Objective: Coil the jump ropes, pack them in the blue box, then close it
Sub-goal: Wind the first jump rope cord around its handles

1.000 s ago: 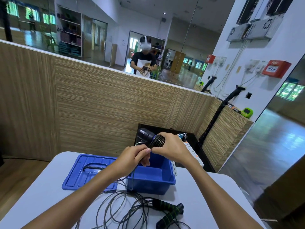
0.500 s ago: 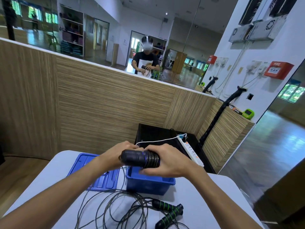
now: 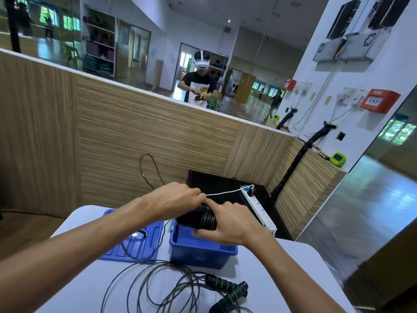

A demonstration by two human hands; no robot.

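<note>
Both hands over the blue box point(image 3: 203, 251) on the white surface point(image 3: 282, 263) — right hand point(image 3: 230, 222) closed round a black handle point(image 3: 191, 220) w/ rope coils point(image 3: 208, 220) wound on it, left hand point(image 3: 173, 199) pinching the rope at the coils. Lid point(image 3: 133, 242) lies just left of box. 2nd jump rope point(image 3: 158, 288) loose in front, green-striped handles point(image 3: 228, 290) nearby

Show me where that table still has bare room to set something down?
Bare table lies right of the blue box, and some at the far left beside the lid. The near middle is crowded with loose rope and green-striped handles.
</note>
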